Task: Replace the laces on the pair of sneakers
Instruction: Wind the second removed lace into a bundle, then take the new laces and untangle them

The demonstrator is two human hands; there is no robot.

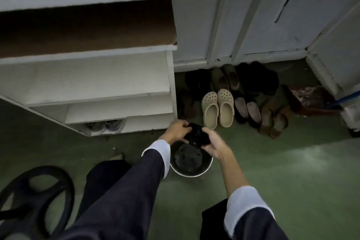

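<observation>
- Held at centre frame, just below the middle: a black object (196, 135), too dark and blurred to tell whether shoe, laces or cloth.
- Left hand (176, 129) curled over the object's upper left side, fingers gripping it; dark sleeve with a white cuff running down towards the lower left.
- Right hand (213, 143) cupped under and around the object's right side, thumb on top, fingers closed on it. Forearm bare up to a white cuff at lower right.
- Directly below both hands, on the green floor (292, 171): a round metal basin (204, 169) with something dark lying inside – not identifiable.
- Left half of the frame: a white shelf unit (116, 76). On its lowest shelf, a pair of grey sneakers (105, 125), side by side, up and to the left of the hands and well apart from them.
- Right of the shelf unit, lined along the base of white panelled doors: beige clogs (218, 108) as a pair, toes towards the doors, with darker shoes and slippers crowded behind and to the right.
- Far right, by the doors – a reddish dustpan (303, 101) on the floor.
- Lower left corner: a black looped hose (42, 185) lying on the floor.
</observation>
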